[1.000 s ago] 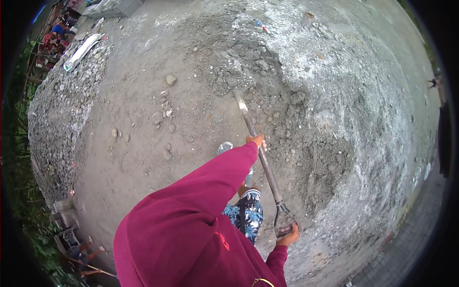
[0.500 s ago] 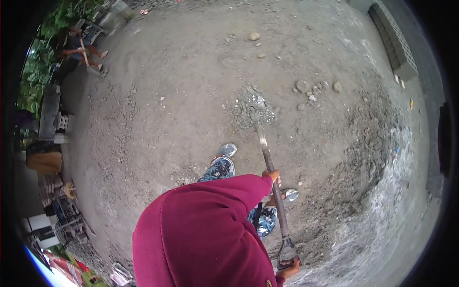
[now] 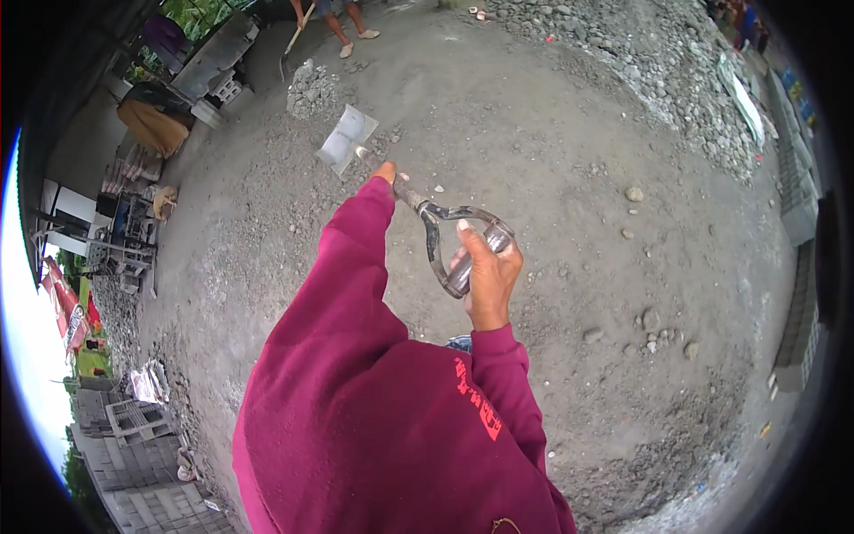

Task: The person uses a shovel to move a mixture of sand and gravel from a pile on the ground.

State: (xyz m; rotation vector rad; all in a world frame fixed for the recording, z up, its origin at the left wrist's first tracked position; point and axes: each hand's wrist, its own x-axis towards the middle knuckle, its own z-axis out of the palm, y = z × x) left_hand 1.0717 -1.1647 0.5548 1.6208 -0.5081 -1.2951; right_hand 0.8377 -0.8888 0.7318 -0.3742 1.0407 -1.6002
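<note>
Gray dirt ground point(image 3: 569, 374) takes up most of my feed. The wearer's maroon sweatshirt point(image 3: 374, 418) fills the lower middle. Gravel pile point(image 3: 658, 71) upper right, concrete blocks point(image 3: 796, 347) stacked along the right edge, more hollow blocks point(image 3: 147, 481) lower left.

Shovel point(image 3: 410, 195) sits around upper centre, slanting from the D-shaped handle point(image 3: 433, 240) near the middle up-left to a pale metal blade point(image 3: 349, 135). Blade looks tilted; I can't tell if it touches the ground.

Co-worker point(image 3: 336, 29) at top, left of centre, legs and an arm only, holding another shovel point(image 3: 299, 36). Mound of gray mix point(image 3: 313, 89) just above-left of the blade.

Right hand point(image 3: 494, 274) grasps the handle's crossbar, fingers wrapped under, thumb on top. Left hand point(image 3: 385, 172) clenched on the shaft nearer the blade; its fingers are mostly hidden from me. Small stones point(image 3: 653, 320) lie right of centre, lower half.
</note>
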